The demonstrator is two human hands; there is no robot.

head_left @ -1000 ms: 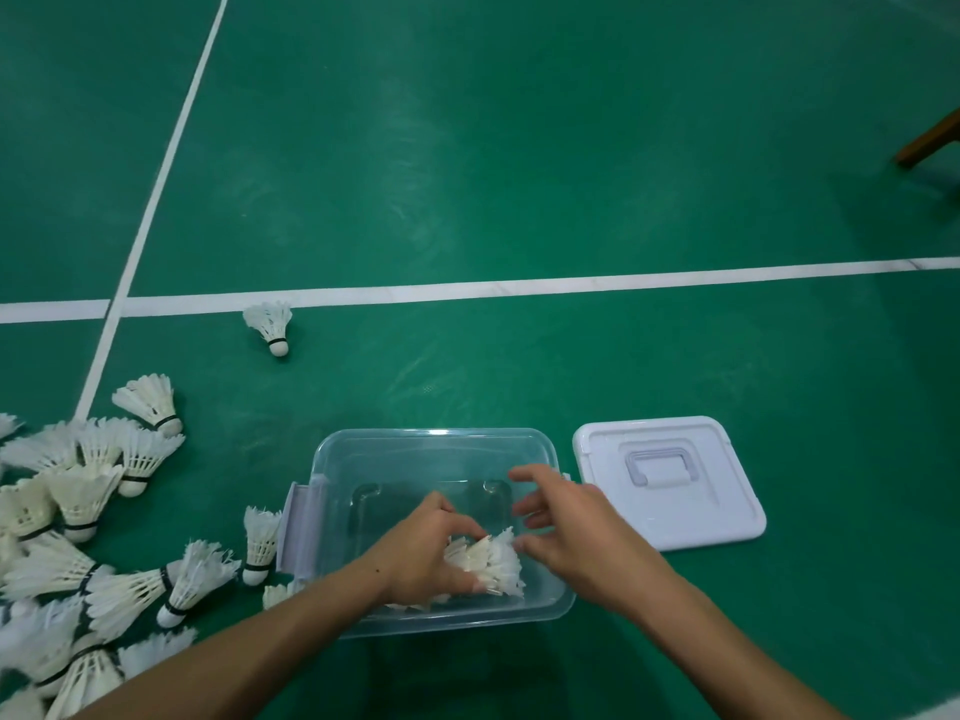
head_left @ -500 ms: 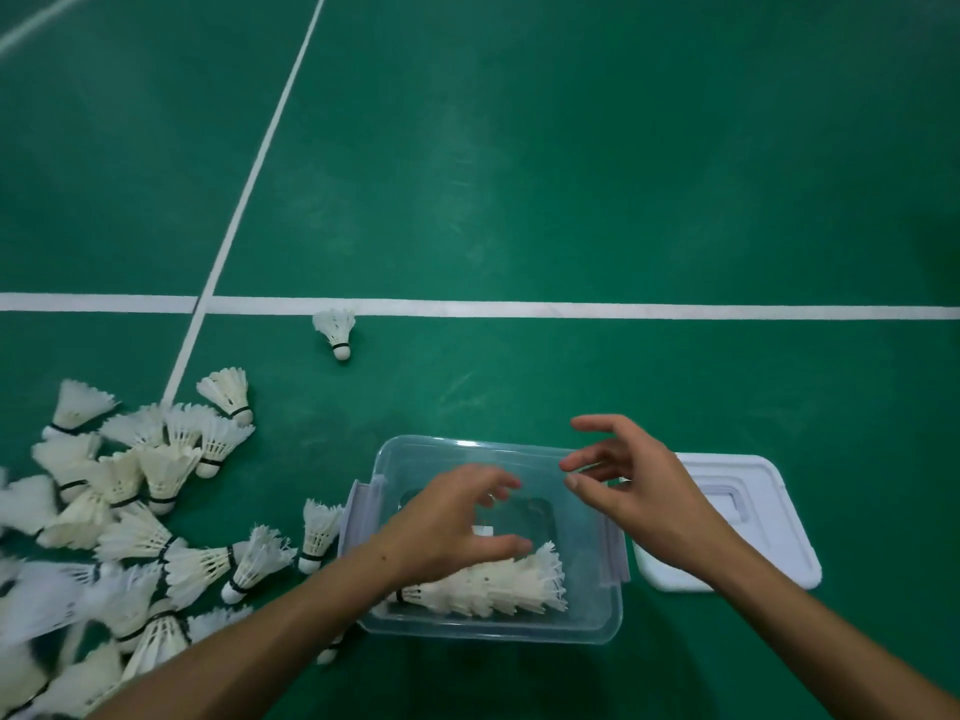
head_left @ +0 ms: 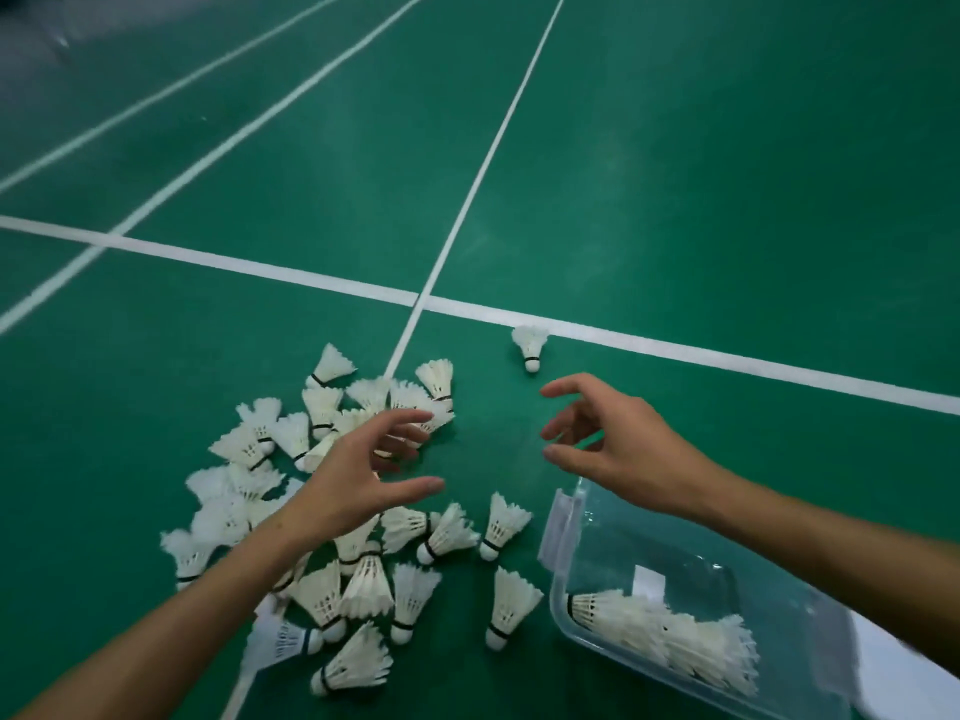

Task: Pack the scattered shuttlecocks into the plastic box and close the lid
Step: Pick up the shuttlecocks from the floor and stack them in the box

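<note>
Both hands hovered empty, fingers spread: the left hand [head_left: 358, 475] over the shuttlecock pile [head_left: 332, 511] left of the box [head_left: 691, 605], the right hand [head_left: 618, 444] just beyond the box. A stacked row of shuttlecocks [head_left: 670, 636] lay inside the box.

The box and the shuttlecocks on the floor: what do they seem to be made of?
The box looks like clear, glossy plastic: the green floor shows through its walls, and its rim catches highlights. The shuttlecocks look like white matte feathers: separate vanes fan out, bound by dark bands. Their rounded white bases could be cork or foam; the picture cannot settle this.
</note>
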